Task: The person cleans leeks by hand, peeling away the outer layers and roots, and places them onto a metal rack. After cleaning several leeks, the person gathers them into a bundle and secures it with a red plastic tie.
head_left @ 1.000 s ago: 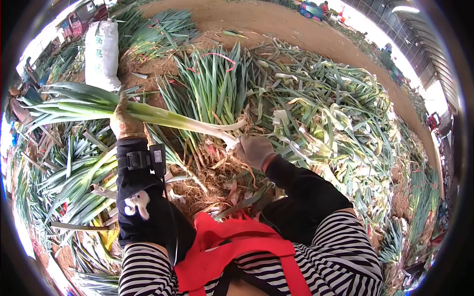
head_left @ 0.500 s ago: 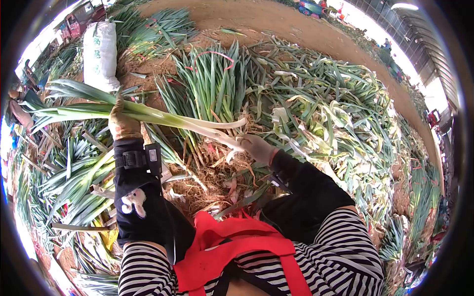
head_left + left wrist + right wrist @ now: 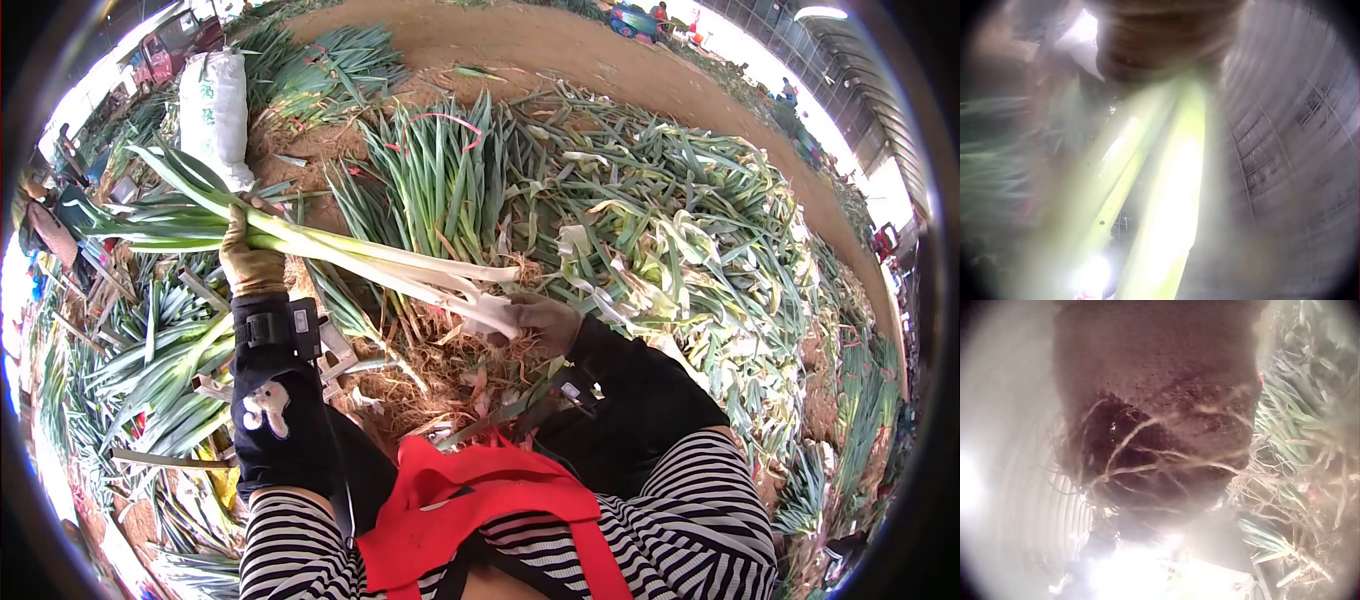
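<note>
My gloved left hand (image 3: 252,262) grips a small bunch of long green onions (image 3: 385,268) around the middle, green leaves fanning to the left and white stalks slanting down to the right. In the left wrist view, pale stalks (image 3: 1169,206) come out from under the brown glove (image 3: 1169,44), bright and blurred. At the root end, my gloved right hand (image 3: 548,322) holds the base of the lower stalk. Thin roots (image 3: 1141,465) cross the dirty glove (image 3: 1160,369) in the right wrist view; the fingertips are hidden there.
Behind the stalks, an upright bundle of green onions (image 3: 440,175) carries a pink tie. A heap of stripped leaves (image 3: 690,230) spreads on the right. Loose roots (image 3: 440,385) lie in front of me. At the back left stands a white sack (image 3: 213,120); more onions (image 3: 165,385) lie at left.
The onions' root ends have shifted right and slightly down, and their white stalks have spread apart. My right hand has moved right and down with them; my left keeps its grip.
</note>
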The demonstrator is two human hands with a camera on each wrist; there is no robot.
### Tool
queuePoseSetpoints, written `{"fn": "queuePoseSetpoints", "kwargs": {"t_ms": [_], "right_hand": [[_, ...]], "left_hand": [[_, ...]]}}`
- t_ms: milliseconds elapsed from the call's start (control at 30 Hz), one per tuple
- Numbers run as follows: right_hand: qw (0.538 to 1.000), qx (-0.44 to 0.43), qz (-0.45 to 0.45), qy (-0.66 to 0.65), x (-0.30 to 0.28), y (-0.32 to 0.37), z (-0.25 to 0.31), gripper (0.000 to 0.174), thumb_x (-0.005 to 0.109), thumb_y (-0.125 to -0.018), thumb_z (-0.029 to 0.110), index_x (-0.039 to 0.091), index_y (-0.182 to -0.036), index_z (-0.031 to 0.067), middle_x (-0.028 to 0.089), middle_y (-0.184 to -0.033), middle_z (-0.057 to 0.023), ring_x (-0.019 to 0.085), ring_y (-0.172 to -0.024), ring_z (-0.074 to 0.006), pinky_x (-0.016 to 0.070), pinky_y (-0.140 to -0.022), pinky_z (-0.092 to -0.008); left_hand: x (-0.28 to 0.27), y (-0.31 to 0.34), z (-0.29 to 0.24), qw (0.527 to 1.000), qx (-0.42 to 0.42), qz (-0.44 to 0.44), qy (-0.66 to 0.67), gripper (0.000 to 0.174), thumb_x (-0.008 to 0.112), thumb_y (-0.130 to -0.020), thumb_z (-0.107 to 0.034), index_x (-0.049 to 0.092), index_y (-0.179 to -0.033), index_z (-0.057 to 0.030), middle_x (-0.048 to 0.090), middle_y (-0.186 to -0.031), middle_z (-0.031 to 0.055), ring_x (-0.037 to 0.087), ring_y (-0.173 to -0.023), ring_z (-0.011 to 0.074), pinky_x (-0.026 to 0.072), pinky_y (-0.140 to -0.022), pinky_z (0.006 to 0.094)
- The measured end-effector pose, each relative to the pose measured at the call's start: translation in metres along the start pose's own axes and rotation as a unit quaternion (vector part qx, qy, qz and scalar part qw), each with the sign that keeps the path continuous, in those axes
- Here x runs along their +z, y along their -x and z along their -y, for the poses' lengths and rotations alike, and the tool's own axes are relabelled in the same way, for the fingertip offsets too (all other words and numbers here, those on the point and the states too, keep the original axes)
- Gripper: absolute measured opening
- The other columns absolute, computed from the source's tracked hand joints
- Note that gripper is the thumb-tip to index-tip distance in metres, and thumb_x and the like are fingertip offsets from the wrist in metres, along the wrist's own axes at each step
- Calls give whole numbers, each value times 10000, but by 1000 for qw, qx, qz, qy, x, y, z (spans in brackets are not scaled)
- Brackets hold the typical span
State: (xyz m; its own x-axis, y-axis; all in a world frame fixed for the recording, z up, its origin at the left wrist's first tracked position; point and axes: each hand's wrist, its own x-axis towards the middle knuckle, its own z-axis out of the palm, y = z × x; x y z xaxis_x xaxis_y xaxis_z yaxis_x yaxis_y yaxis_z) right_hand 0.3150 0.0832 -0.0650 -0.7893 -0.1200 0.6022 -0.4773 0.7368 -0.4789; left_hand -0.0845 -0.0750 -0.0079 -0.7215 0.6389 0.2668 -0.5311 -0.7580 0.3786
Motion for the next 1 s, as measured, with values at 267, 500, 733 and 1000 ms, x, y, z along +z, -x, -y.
{"fn": "queuePoseSetpoints", "kwargs": {"t_ms": [267, 500, 733, 1000], "right_hand": [[970, 148, 192, -10, 3, 24, -18, 350, 593, -880, 157, 544, -1201, 26, 632, -1021, -104, 626, -924, -231, 499, -837, -318], [762, 378, 457, 259, 6, 56, -72, 325, 588, -827, 326, 662, -972, 46, 667, -909, -166, 641, -912, -316, 488, -785, -410], [644, 668, 180, 326, -43, 10, -29, 361, 614, -825, 363, 677, -969, 38, 666, -963, -179, 632, -926, -351, 490, -793, -419], [893, 334, 6, 302, -1, -46, 21, 564, 559, -830, 555, 578, -1097, 58, 602, -943, -152, 595, -816, -330, 452, -732, -426]], "left_hand": [[-3, 4, -3, 995, -48, 31, 79, 435, 676, -827, -196, 512, -1182, -3, 617, -1027, 116, 600, -951, 246, 474, -886, 404], [17, 12, 19, 994, -10, -18, -110, 287, 614, -879, -224, 549, -1084, -35, 592, -854, 99, 585, -795, 241, 512, -745, 370], [31, 21, 11, 981, -17, -73, -178, 198, 587, -897, -188, 551, -1012, -32, 589, -851, 95, 582, -791, 229, 506, -741, 362], [24, 16, 17, 982, 1, -108, -158, 193, 595, -900, -214, 549, -905, -27, 554, -779, 104, 576, -673, 276, 522, -654, 431]]}}
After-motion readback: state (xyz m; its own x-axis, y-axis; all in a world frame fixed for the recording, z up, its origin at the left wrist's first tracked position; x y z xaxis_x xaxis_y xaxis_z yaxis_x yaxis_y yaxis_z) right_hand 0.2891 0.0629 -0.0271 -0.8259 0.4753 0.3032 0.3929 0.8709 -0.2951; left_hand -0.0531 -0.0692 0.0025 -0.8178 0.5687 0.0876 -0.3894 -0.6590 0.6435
